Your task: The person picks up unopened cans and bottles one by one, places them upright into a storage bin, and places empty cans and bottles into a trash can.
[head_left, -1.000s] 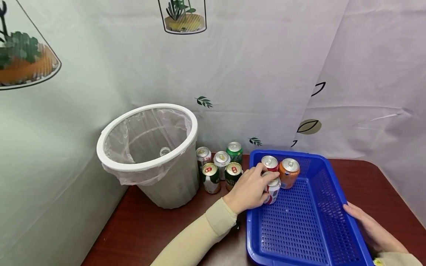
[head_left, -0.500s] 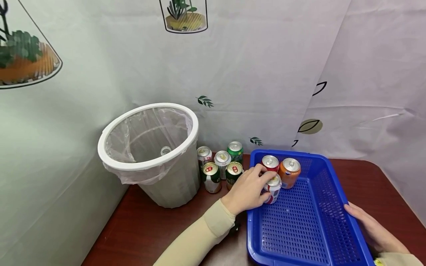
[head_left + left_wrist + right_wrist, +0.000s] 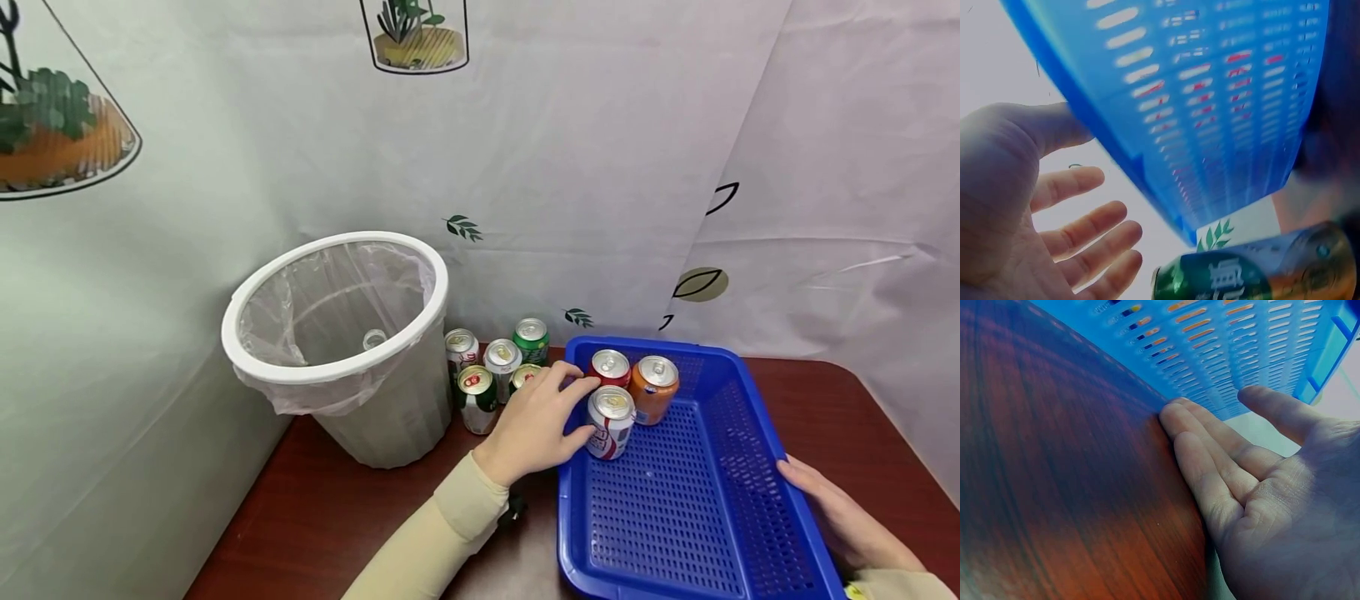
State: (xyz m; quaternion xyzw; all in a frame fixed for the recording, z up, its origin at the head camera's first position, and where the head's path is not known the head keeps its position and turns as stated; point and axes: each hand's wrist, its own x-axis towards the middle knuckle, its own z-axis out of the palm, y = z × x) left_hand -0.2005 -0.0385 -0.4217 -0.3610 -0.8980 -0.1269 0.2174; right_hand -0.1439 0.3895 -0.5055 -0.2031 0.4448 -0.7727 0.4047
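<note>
Inside the blue plastic basket (image 3: 693, 492) stand a white can with red markings (image 3: 609, 433), a red can (image 3: 611, 367) and an orange can (image 3: 654, 392), all upright and close together. My left hand (image 3: 528, 429) is over the basket's left rim beside the white can, thumb and fingers spread, holding nothing. In the left wrist view the fingers (image 3: 1085, 228) are parted and fairly straight, near a green and gold can (image 3: 1254, 269) outside the basket. At the basket's right wall, my right hand (image 3: 843, 517) touches the outside with extended fingers.
Left of the basket, several cans stand on the brown table (image 3: 300, 533), among them a green can (image 3: 532, 340) and a dark green and white can (image 3: 477, 408). A grey bin (image 3: 390, 425) with a clear liner stands farther left. A patterned cloth hangs behind.
My left hand has let go of the white can and drawn back left, partly covering a can outside the basket. The white can stays upright. My right hand has hardly moved.
</note>
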